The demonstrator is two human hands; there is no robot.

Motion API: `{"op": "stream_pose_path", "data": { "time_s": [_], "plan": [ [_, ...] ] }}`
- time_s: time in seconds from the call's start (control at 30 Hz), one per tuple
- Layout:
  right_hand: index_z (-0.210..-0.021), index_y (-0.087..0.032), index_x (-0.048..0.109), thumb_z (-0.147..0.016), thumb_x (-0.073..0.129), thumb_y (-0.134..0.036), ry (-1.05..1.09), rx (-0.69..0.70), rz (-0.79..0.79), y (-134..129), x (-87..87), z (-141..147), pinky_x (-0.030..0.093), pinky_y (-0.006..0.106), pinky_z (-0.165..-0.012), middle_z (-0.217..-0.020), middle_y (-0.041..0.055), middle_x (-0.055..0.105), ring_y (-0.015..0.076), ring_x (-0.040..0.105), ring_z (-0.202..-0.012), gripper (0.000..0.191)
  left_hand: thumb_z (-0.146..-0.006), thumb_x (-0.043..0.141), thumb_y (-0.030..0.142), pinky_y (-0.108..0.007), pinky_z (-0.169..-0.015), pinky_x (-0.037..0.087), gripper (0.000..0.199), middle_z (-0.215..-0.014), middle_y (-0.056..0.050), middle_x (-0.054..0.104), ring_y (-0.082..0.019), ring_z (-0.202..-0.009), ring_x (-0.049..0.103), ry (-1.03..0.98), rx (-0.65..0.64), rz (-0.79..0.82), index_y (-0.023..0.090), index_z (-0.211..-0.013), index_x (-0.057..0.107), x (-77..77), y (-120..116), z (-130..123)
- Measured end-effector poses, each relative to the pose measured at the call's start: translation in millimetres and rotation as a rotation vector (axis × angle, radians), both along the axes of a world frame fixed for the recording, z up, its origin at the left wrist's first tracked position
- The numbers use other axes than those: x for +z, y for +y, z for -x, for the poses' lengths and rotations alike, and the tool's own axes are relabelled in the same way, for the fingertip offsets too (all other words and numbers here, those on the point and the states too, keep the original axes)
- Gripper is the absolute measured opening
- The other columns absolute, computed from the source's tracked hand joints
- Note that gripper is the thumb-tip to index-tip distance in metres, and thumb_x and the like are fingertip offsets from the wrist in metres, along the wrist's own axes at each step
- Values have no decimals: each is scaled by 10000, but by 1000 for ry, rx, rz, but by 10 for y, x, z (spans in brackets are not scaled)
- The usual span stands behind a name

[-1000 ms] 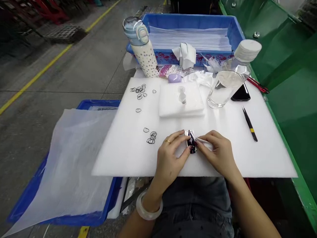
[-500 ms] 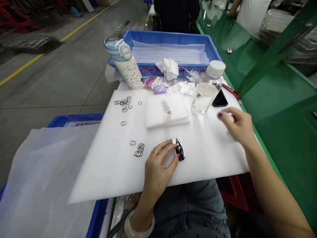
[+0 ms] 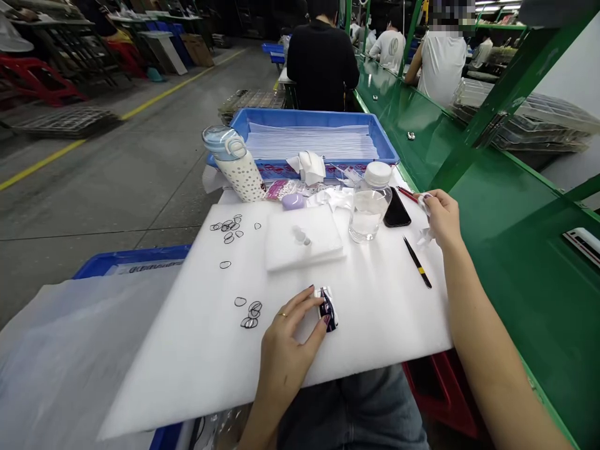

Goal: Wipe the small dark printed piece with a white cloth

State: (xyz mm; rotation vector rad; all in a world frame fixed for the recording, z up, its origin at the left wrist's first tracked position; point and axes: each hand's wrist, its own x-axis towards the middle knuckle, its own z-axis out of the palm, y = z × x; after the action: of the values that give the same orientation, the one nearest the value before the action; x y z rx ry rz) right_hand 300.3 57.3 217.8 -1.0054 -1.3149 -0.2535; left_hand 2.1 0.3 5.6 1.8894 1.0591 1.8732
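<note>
My left hand (image 3: 291, 335) pinches a small dark glossy part (image 3: 327, 309) against the white foam board (image 3: 384, 312), thumb and fingers on either side of it. My right hand (image 3: 439, 215) is stretched out to the board's far right edge and holds a small white wipe (image 3: 426, 234) that hangs from its fingers. Black tweezers with a yellow band (image 3: 417, 262) lie on the foam just left of that hand. A few thin black rings (image 3: 249, 310) lie to the left of my left hand.
A clear bottle (image 3: 368, 209), black phone (image 3: 396, 208), dotted flask (image 3: 232, 162), white pad (image 3: 302, 240) and more rings (image 3: 227, 226) sit at the board's back. Behind is a blue tray (image 3: 312, 122) of sheets. A green bench (image 3: 506, 212) runs along the right; people work farther back.
My right hand let go of the dark part and travelled right and back to the board's edge with the white wipe. My view tilted up. My left hand stayed on the part.
</note>
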Motion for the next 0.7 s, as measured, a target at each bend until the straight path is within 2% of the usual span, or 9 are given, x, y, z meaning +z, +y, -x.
{"op": "stream_pose_path", "data": {
  "time_s": [0.07,0.2,0.3,0.4,0.47,0.57,0.7],
  "plan": [
    [-737,-195,642,-727,542,-308,205,90,-4,-31,-43,-60,310,245,-488,-725,13,648,116,435,-542,150,-839,635,429,-520,-956,542,274,-1265,-10,670,-296,-1156,616,-13,15,23,308,-1070,717,40,1,-40],
    [-699,-198,604,-680,530,-317,323,159,52,-12,-101,-142,205,248,-405,-648,2,605,88,280,-438,142,-838,619,453,-541,-950,526,275,-1219,-14,687,-301,-1141,606,-19,81,35,310,-1051,717,84,4,-110],
    [-718,-211,572,-686,531,-354,367,192,46,8,-99,-181,184,247,-383,-686,2,629,83,259,-421,152,-838,614,461,-542,-937,523,272,-1222,-14,686,-306,-1141,600,-9,111,46,321,-1045,721,82,5,-127],
    [-697,-213,562,-674,547,-340,373,171,24,20,-94,-186,216,244,-397,-687,9,642,90,299,-439,130,-836,626,474,-533,-921,527,276,-1228,-14,684,-308,-1143,598,0,118,51,328,-1050,722,74,8,-121],
    [-686,-210,575,-677,540,-325,334,137,11,34,-105,-170,272,244,-434,-689,17,655,106,365,-478,120,-835,636,480,-529,-925,522,277,-1222,-15,686,-307,-1139,600,5,121,45,329,-1052,722,74,10,-116],
    [-700,-210,598,-726,516,-337,161,62,10,69,-139,-129,359,256,-532,-723,22,678,143,484,-585,153,-831,645,485,-515,-920,523,275,-1213,-18,689,-303,-1130,602,11,123,36,327,-1043,723,79,13,-116],
    [-776,-205,651,-795,492,-350,-110,-43,65,138,-179,-80,377,278,-621,-902,38,740,160,532,-662,216,-833,642,477,-512,-904,525,257,-1212,4,686,-297,-1140,597,16,120,45,348,-1042,717,75,14,-117]
  ]
}}
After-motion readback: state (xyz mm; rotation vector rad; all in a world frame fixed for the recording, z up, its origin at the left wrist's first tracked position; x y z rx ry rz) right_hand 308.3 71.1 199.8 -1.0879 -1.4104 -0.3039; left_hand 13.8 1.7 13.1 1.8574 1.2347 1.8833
